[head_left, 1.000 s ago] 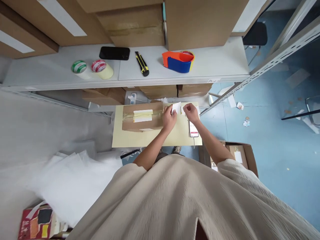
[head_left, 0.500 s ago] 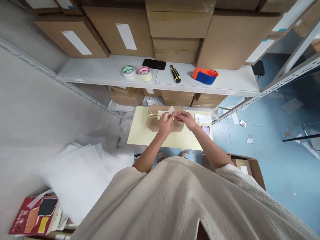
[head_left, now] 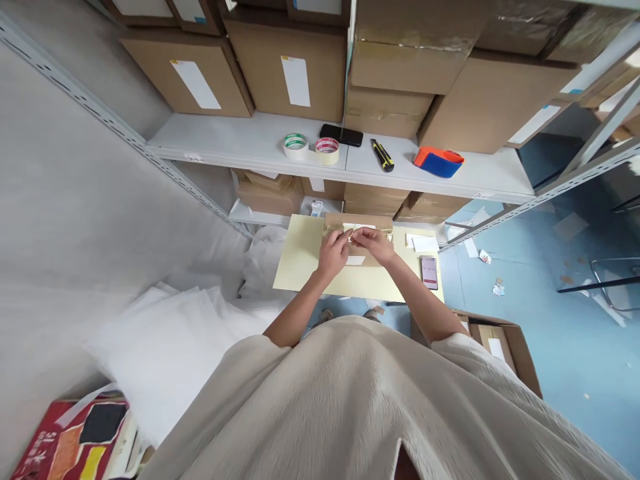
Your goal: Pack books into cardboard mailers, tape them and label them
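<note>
On the pale yellow tabletop (head_left: 295, 263) sits a taped cardboard box (head_left: 373, 258). White paper pieces show on it: one label (head_left: 355, 261) on its near part and another, partly covered, behind my fingers. My left hand (head_left: 333, 255) is over the box's left half, fingers bent together at the middle. Opposite it, my right hand (head_left: 376, 244) pinches thumb and fingers close to the left fingertips. Something small seems to be between the fingertips, too small to name. Clear tape shines along the box top.
Right of the box lie white paper slips (head_left: 425, 243) and a lit phone (head_left: 429, 272). The shelf (head_left: 225, 143) above holds tape rolls (head_left: 327, 151), a black phone (head_left: 341, 135), a cutter (head_left: 383, 155) and cartons (head_left: 295, 73). White packing sheets (head_left: 175, 347) are piled left; an open carton (head_left: 525, 360) stands right.
The view has swung left, so everything appears further right. A white slip that stuck up beyond my fingertips no longer shows there, and a white label now shows on the box's near part.
</note>
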### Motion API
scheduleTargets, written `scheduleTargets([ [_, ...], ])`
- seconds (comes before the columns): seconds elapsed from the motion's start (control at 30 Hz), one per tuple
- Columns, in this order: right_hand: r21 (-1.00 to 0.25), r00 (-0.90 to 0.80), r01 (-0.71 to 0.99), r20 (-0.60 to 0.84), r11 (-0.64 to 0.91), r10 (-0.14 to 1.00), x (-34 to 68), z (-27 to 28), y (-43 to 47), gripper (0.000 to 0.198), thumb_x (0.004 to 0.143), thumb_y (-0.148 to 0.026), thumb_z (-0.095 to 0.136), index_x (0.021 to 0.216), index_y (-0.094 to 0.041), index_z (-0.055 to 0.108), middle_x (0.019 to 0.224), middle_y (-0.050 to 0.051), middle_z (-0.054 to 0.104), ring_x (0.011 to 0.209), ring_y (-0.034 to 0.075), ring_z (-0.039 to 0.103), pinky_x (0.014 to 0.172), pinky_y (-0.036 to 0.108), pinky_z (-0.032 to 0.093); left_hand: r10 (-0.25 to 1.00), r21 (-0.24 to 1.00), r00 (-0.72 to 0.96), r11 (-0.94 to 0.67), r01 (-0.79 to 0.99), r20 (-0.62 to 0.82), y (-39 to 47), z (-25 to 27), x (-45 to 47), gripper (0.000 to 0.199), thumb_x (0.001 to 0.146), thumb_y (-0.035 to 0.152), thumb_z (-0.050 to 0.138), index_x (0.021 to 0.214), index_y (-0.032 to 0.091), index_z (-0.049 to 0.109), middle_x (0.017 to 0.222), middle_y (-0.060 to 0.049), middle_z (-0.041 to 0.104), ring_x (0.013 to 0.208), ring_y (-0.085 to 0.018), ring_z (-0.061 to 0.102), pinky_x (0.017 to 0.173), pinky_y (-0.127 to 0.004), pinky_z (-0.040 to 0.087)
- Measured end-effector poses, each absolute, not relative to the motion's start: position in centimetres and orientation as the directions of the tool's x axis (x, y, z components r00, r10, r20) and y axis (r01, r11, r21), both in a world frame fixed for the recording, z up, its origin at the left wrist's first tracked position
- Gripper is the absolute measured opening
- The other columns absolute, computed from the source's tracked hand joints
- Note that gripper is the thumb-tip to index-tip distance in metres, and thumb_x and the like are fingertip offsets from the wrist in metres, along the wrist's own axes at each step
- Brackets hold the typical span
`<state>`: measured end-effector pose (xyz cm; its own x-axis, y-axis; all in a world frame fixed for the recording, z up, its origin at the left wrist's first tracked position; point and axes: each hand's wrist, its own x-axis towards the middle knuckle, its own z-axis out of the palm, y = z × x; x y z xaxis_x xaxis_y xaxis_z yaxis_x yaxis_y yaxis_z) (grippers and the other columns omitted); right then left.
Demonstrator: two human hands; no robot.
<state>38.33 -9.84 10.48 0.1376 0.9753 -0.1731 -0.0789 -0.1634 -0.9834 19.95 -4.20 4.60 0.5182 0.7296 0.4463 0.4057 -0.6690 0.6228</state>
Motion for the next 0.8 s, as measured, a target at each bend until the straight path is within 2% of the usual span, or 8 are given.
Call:
scheduleTargets([
  [0.1, -0.992, 0.107, -0.036, -0.126, -0.123, 0.986, 36.8, 11.0, -9.4, 0.061, 0.076, -0.083, 0.09, 0.088, -0.025, 0.076, 0.089, 0.004, 0.075, 0.093, 0.023, 0.067, 0.095, 0.041, 0.059, 0.746, 0.713, 0.502, -0.628, 0.312, 0.438, -4.0, 5.6, 18.8, 0.043, 0.109, 0.016, 0.052, 0.144, 0.024, 0.077, 0.126, -0.013, 0.077, 0.122, -0.026, 0.073, 0.111, -0.041, 0.06],
  [0.23, -0.996, 0.074, 0.024, -0.081, -0.083, 0.994, 35.0, 11.5, -8.4, 0.064, 0.079, -0.087, 0.086, 0.087, -0.025, 0.077, 0.087, 0.004, 0.074, 0.089, 0.023, 0.066, 0.091, 0.04, 0.058, 0.809, 0.831, 0.45, -0.511, 0.219, 0.379, -4.1, 7.0, 17.1, 0.035, 0.112, 0.027, 0.056, 0.141, 0.023, 0.076, 0.129, -0.012, 0.083, 0.115, -0.024, 0.079, 0.107, -0.038, 0.063],
  [0.33, -0.995, 0.065, 0.067, -0.067, -0.071, 0.996, 33.8, 11.8, -7.8, 0.062, 0.079, -0.086, 0.086, 0.086, -0.025, 0.077, 0.084, 0.003, 0.073, 0.085, 0.022, 0.065, 0.088, 0.039, 0.057, 0.857, 0.88, 0.394, -0.432, 0.2, 0.331, -4.1, 7.5, 15.8, 0.03, 0.115, 0.036, 0.058, 0.133, 0.024, 0.078, 0.123, -0.01, 0.086, 0.109, -0.023, 0.082, 0.102, -0.036, 0.064],
  [0.5, -0.985, 0.093, 0.13, -0.105, -0.116, 0.99, 32.5, 12.1, -7.1, 0.051, 0.077, -0.074, 0.089, 0.081, -0.025, 0.077, 0.084, 0.003, 0.075, 0.085, 0.022, 0.068, 0.088, 0.038, 0.058, 0.897, 0.903, 0.33, -0.373, 0.214, 0.293, -4.0, 7.6, 14.4, 0.029, 0.115, 0.043, 0.061, 0.12, 0.024, 0.082, 0.113, -0.009, 0.088, 0.103, -0.023, 0.084, 0.096, -0.034, 0.065],
  [0.63, -0.978, 0.136, 0.153, -0.123, -0.144, 0.983, 31.9, 12.2, -6.9, 0.039, 0.074, -0.062, 0.088, 0.08, -0.024, 0.079, 0.086, 0.004, 0.079, 0.088, 0.024, 0.072, 0.089, 0.039, 0.059, 0.899, 0.903, 0.328, -0.372, 0.217, 0.291, -4.0, 7.6, 13.9, 0.03, 0.114, 0.042, 0.061, 0.119, 0.025, 0.084, 0.112, -0.008, 0.089, 0.102, -0.023, 0.084, 0.094, -0.033, 0.065],
  [0.8, -0.976, 0.173, 0.154, -0.124, -0.151, 0.977, 31.6, 12.1, -6.9, 0.032, 0.072, -0.056, 0.085, 0.08, -0.025, 0.08, 0.086, 0.004, 0.08, 0.088, 0.024, 0.072, 0.089, 0.04, 0.059, 0.892, 0.895, 0.341, -0.385, 0.224, 0.298, -3.9, 7.5, 13.6, 0.031, 0.113, 0.043, 0.061, 0.12, 0.024, 0.086, 0.11, -0.008, 0.089, 0.096, -0.022, 0.083, 0.091, -0.033, 0.065],
])
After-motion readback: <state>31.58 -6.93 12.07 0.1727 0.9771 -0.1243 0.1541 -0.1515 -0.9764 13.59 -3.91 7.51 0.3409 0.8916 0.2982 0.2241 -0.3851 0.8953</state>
